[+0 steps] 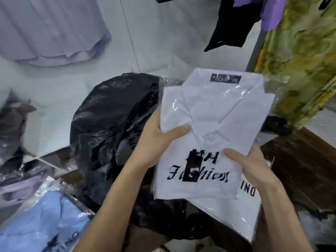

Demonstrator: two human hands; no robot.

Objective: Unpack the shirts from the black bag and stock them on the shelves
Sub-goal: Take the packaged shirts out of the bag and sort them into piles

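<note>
Hands: left hand [156, 142] and right hand [254, 166] clamp white packed shirts [214, 124], thumbs on top.
Below grip: black bag [109, 115].
Risk: slick wrap, lower packet could slide out.

Glossy clear plastic wraps cloth shirt [214, 113]; black bag [109, 124] shiny plastic.

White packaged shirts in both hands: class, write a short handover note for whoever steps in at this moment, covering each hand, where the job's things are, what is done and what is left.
Left hand: grips the left edge of the white packaged shirts, thumb on top.
Right hand: grips their lower right edge.
The shirts, at least two packs, are held above the black bag.
Done: this bundle is out of the bag; a light blue packaged shirt lies at lower left.
Left: place the bundle on a shelf, none in view here. Whether the bag holds more cannot be told.
</note>
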